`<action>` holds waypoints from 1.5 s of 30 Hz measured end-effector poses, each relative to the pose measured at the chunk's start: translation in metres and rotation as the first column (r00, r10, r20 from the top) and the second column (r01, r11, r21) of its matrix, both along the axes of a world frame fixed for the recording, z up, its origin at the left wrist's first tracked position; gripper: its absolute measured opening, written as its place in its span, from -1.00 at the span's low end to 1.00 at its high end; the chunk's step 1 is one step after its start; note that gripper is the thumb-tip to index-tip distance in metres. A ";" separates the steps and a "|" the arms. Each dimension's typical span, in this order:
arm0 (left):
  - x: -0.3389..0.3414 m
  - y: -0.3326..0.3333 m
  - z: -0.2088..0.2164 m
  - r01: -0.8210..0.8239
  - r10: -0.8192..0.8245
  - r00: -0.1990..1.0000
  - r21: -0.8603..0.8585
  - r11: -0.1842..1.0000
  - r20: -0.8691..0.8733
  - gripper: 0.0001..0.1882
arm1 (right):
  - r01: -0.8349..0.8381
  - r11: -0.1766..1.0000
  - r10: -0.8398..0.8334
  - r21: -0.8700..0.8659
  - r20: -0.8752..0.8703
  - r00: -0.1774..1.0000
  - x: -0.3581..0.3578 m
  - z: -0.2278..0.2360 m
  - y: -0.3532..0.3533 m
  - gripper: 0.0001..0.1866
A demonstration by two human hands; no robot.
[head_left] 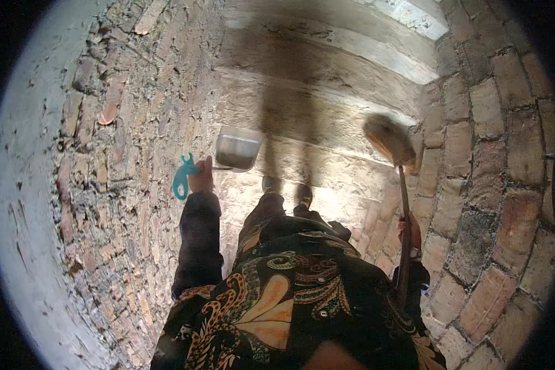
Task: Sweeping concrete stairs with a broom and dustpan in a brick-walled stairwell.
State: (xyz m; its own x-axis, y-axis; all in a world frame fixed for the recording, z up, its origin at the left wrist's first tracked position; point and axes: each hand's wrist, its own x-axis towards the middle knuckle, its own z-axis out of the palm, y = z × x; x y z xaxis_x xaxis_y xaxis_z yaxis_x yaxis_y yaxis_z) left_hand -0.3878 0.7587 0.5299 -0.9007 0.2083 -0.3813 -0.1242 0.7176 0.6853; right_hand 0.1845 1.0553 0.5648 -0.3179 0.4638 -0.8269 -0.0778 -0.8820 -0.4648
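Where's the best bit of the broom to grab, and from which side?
Probably the long, slim handle, coming from the person's right. It is narrow enough for fingers to wrap around, and it runs back toward the body, away from the wide, bushy head. The right hand grips it there.

Brick walls bound both sides: the left wall (117, 185) stands near the left hand (201, 176), the right wall (490, 172) near the broom head (390, 140). Open room lies over the steps (327, 89) between dustpan (238, 152) and broom head; the long broom handle (404, 200) obstructs passage rightward.
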 end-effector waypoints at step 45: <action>-0.031 -0.017 0.000 0.052 0.027 0.992 0.592 0.804 -0.123 -0.82 | 0.115 0.963 -0.144 -0.244 -0.101 0.984 -0.216 0.021 -0.048 -0.72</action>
